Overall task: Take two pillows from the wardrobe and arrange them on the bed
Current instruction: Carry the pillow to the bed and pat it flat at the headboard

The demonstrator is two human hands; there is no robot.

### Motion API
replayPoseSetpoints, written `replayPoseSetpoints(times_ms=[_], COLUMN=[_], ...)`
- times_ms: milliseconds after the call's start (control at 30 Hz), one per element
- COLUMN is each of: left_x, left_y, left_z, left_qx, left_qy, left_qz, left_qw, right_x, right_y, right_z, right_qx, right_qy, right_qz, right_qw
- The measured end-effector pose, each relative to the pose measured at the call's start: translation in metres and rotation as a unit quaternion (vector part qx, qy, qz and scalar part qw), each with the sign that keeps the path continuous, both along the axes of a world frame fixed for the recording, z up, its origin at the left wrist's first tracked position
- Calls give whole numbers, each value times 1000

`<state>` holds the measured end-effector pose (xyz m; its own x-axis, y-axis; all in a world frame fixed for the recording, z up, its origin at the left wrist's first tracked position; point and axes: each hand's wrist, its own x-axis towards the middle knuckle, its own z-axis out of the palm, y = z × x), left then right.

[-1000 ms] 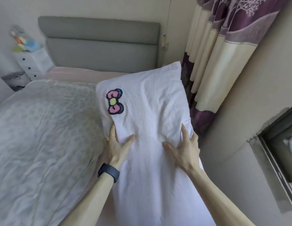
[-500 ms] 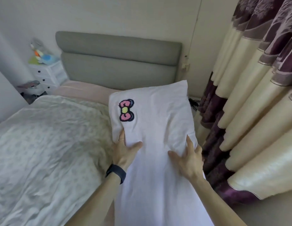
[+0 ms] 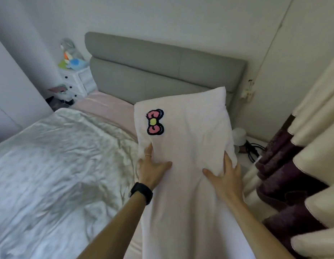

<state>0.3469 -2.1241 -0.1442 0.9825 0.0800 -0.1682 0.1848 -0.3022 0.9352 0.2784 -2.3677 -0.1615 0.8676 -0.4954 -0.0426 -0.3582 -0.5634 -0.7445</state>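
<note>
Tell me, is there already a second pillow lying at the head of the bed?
No, the pink sheet below the headboard is bare; the only pillow is in both hands.

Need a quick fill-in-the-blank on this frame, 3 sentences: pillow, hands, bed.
1. Both hands grip the white pillow, which bears a pink ____ patch.
2. The black wristband sits on the ____ wrist.
3. The padded headboard behind the bed is ____ in colour.

Missing words: bow; left; grey
</note>
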Motion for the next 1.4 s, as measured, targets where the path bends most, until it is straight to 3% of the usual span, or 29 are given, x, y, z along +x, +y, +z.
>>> replayPoseSetpoints(times_ms=[400,700,933,1300,1400], left_x=[178,259,323,449,467], left_y=[-25,-18,-32,-61,-59], left_z=[-46,-90,-121,-229,-265], left_qx=[-84,-101,-125,-136,-94], left_qy=[101,154,167,180,216], left_qz=[82,158,211,311,285], left_qw=[988,970,955,923,929], right_x=[224,342,445,639,663], right_y=[-32,-23,-34,-46,-51], right_z=[-34,-73,-94,-195,-227], right_qx=[-66,-57,-85,-126,-120], right_qy=[5,110,126,132,98], right_qz=[101,180,258,374,397], right_qw=[993,976,954,909,905])
